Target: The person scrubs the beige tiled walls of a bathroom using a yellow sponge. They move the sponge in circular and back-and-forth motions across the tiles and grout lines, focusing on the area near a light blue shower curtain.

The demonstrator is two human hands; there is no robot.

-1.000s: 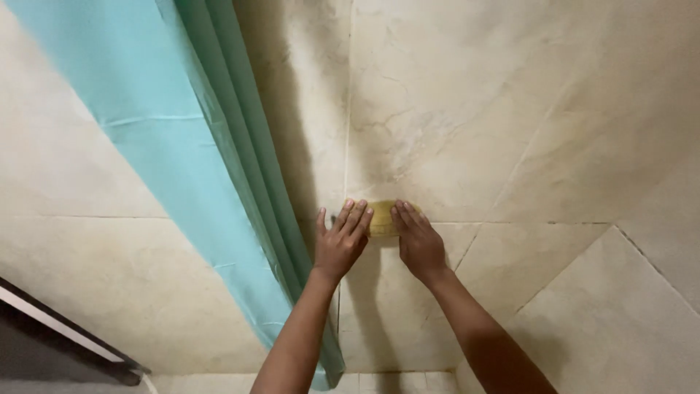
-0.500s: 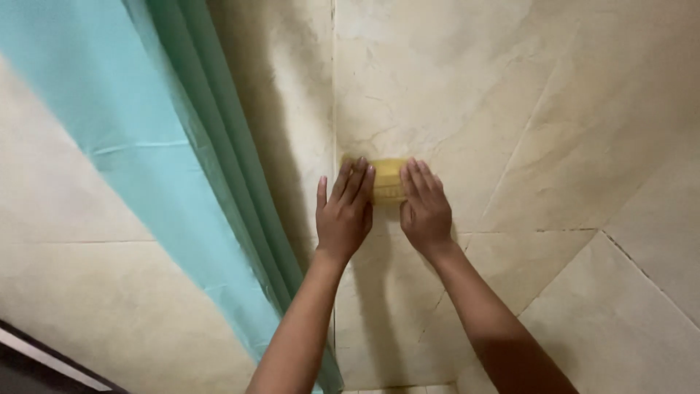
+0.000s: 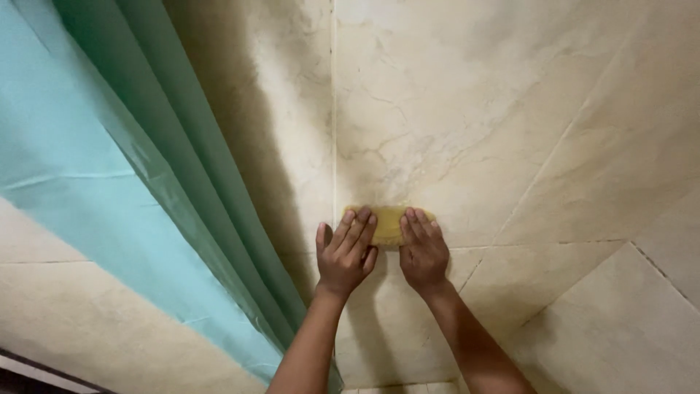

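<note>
A yellow sponge (image 3: 387, 222) lies flat against the beige marbled wall tile (image 3: 437, 124), just right of a vertical grout line. My left hand (image 3: 345, 254) presses on its left part with the fingers spread upward. My right hand (image 3: 421, 248) lies on its right part, fingers together and pointing up. Only the sponge's top edge and the strip between my hands show; the remainder is under my fingers.
A teal shower curtain (image 3: 124, 182) hangs in folds at the left, close to my left forearm. Large beige tiles with grout lines cover the walls, with a corner seam running diagonally at the right (image 3: 554, 153). A dark strip shows at the bottom left corner.
Both hands and the sponge went up the wall, then came back down and slightly right, staying pressed against the tile.
</note>
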